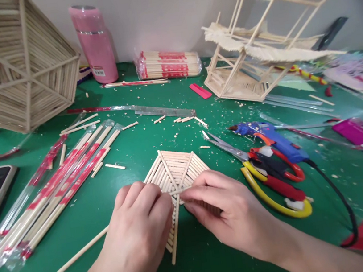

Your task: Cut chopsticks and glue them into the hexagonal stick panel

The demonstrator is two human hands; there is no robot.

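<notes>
Left hand (pixel 141 231) and right hand (pixel 226 211), each grip pinched on a short stick (pixel 178 191), hold it on the hexagonal stick panel (pixel 176 163) lying mid-worktop (pixel 129 148). Scissors (pixel 268 178) lie just right. The red print on the wrapped chopsticks (pixel 63 184) is unreadable.

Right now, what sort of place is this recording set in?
Probably a hobby craft table for stick models: packs of chopsticks, a glue gun and scissors lie on its green top, and the left hand and right hand touch a small stick panel.

Bright, even light.
Your right hand (pixel 226 211) cast a soft shadow; the far right blurred and bent.
</notes>
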